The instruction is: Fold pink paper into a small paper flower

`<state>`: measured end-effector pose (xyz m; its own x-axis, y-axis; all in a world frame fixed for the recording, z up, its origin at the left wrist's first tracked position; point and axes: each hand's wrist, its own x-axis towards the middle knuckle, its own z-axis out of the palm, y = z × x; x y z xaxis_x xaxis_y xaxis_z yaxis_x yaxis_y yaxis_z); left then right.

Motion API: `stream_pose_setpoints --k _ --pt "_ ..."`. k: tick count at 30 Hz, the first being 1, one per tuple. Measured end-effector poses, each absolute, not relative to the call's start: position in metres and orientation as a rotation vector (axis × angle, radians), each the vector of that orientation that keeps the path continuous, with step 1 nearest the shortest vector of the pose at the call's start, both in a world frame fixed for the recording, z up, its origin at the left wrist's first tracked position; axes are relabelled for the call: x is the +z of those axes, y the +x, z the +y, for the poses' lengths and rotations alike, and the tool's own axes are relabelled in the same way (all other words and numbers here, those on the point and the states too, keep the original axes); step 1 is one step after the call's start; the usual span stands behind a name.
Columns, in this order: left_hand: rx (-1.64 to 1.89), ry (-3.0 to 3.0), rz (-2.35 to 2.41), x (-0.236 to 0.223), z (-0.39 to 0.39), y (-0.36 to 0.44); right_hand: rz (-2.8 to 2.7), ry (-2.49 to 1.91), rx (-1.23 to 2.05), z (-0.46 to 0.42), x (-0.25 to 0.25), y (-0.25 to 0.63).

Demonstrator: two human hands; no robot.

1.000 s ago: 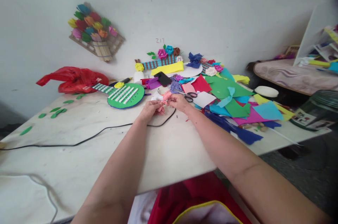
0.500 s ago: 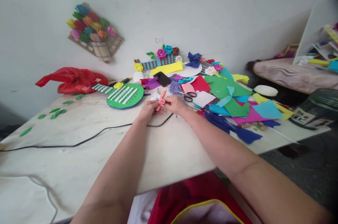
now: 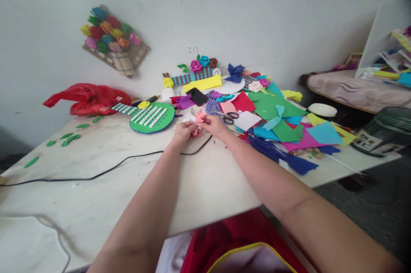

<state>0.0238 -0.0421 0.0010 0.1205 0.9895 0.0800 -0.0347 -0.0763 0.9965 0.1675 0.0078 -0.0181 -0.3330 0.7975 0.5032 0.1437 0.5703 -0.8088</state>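
Between my two hands is a pink crepe-paper flower (image 3: 200, 116), its petals showing above the fingertips and more pink paper below them. My left hand (image 3: 185, 132) pinches it from the left, the fingers closed. From the other side my right hand (image 3: 213, 125) grips it between thumb and fingers. Just right of my right hand lie black-handled scissors (image 3: 230, 118). A bundle of purple yarn (image 3: 212, 105) and a black phone (image 3: 197, 96) are behind the hands. A black cable (image 3: 128, 158) runs across the table up to below my right hand.
To the left lie a green guitar-shaped cutout (image 3: 164, 122), a red plastic bag (image 3: 93, 99) and several green paper leaves (image 3: 31, 161). Coloured paper sheets (image 3: 272, 103) pile up on the right, beside a large glass jar (image 3: 388, 129). A white cable (image 3: 53, 226) crosses the near left.
The pink paper has turned in my fingers: its petals now spread wider at the top, and more pink shows beneath. My hands stay at nearly the same spot.
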Motion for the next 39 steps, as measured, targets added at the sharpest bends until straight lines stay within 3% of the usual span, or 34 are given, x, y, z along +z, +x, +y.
stream_pose_setpoints --k 15,39 --pt "1.218 1.225 1.104 -0.004 -0.033 0.017 -1.772 -0.713 1.121 0.004 -0.010 0.175" --pt "1.168 1.193 1.100 0.003 -0.039 0.021 -1.887 -0.650 0.942 -0.002 -0.003 0.177"
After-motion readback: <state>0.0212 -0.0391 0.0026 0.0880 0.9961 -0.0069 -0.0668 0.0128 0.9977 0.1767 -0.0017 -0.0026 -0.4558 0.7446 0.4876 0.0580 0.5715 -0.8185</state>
